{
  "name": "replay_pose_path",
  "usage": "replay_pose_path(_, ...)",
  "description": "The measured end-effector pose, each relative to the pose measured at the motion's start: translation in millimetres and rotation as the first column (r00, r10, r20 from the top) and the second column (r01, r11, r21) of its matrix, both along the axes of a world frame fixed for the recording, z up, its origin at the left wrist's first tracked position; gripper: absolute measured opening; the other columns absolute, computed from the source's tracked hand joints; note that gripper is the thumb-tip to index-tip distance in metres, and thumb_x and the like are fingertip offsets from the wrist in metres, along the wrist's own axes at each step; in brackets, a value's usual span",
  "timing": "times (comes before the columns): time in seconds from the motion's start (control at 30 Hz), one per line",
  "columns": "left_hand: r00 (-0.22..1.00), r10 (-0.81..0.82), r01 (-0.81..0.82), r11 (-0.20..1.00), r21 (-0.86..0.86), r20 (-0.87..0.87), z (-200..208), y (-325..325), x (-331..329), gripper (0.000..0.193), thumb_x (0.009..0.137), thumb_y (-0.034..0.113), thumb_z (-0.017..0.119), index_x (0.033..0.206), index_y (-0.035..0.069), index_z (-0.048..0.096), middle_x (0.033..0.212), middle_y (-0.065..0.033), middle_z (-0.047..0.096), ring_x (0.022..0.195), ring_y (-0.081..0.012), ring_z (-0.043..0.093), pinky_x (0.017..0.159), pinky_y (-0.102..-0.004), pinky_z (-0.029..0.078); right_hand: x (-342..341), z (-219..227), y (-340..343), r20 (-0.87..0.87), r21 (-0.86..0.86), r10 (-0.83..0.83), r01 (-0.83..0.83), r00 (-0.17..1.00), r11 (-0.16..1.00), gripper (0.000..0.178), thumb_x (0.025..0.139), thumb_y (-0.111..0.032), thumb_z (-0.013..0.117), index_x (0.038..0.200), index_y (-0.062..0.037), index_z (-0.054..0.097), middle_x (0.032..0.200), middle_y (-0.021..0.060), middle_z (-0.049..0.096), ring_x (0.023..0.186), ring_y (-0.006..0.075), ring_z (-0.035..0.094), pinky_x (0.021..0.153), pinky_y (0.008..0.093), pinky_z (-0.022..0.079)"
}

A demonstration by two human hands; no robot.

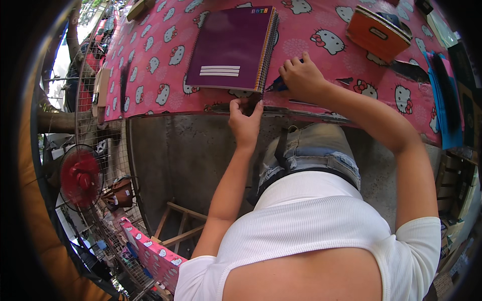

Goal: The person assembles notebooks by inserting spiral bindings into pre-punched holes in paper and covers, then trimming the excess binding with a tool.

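A purple spiral notebook (228, 47) lies on the pink patterned table cover, its metal coil along the right side. At the lower right corner of the notebook, my left hand (245, 123) has its thumb and fingers closed about the bottom end of the coil. Just right of the coil, my right hand (304, 78) is wrapped round a small tool with dark blue handles (279, 84). The tool's dark, narrow tip points left toward the coil's lower end. My fingers cover most of it, so its exact kind is hard to tell.
An orange pouch (376, 34) stands at the far right of the table (155, 47). Blue folders (444, 100) lean at the right edge. The cover is torn in places near the front edge. On the left are a wire mesh fence and a red fan (81, 175).
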State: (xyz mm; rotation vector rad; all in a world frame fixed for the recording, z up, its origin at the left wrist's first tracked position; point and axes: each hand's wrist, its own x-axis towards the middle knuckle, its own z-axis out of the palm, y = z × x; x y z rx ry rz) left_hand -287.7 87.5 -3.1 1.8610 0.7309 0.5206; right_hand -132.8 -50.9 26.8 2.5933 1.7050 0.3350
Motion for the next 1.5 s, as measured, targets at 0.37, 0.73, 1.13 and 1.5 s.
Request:
replay_pose_path(0.37, 0.995, 0.005, 0.011, 0.986, 0.169, -0.096, 3, 1, 5, 0.036, 0.074, 0.013, 0.079, 0.095, -0.001, 0.054, 0.087, -0.0084, 0.064, 0.078, -0.0116, 0.059, 0.071, -0.0254, 0.048, 9, 8, 14, -0.397, -0.12, -0.024, -0.025, 0.917, 0.993, 0.049, 0.074, -0.053, 0.064, 0.075, -0.0051, 0.069, 0.072, 0.0137, 0.066, 0.07, 0.0298, 0.067, 0.062, 0.041, 0.052)
replay_pose_path(0.73, 0.921, -0.383, 0.191, 0.265, -0.945, 0.079, 67, -22, 32, 0.02, 0.088, 0.002, 0.06, 0.107, 0.005, 0.054, 0.099, -0.0081, 0.06, 0.093, -0.0204, 0.063, 0.081, -0.031, 0.056, 70, 1, -110, -0.71, 0.001, 0.459, 0.651, -0.534, 0.759, 0.073, 0.088, -0.067, 0.041, 0.097, 0.002, 0.064, 0.09, 0.0148, 0.066, 0.088, 0.0267, 0.065, 0.085, 0.039, 0.051)
replay_pose_path(1.13, 0.926, -0.213, 0.322, 0.017, -0.947, 0.311, 128, -33, 407, 0.008, 0.086, -0.005, 0.057, 0.092, -0.003, 0.052, 0.09, -0.0133, 0.06, 0.081, -0.0248, 0.063, 0.072, -0.0331, 0.06, 50, -48, -119, -0.611, 0.215, 0.717, 0.802, -0.335, 0.558, 0.062, 0.093, -0.056, 0.042, 0.107, 0.0029, 0.058, 0.094, 0.0127, 0.064, 0.089, 0.0208, 0.064, 0.081, 0.0357, 0.052)
replay_pose_path(1.5, 0.746, -0.663, 0.596, 0.705, -0.384, -0.061, 151, 12, 351, 0.09, 0.081, 0.036, 0.07, 0.146, 0.0, 0.019, 0.152, -0.0198, 0.02, 0.141, -0.0357, 0.018, 0.111, -0.0508, 0.016, 51, -50, -122, -0.531, 0.305, 0.782, 0.788, -0.326, 0.535, 0.068, 0.091, -0.063, 0.04, 0.109, 0.0008, 0.056, 0.093, 0.0124, 0.063, 0.086, 0.021, 0.063, 0.079, 0.0348, 0.051)
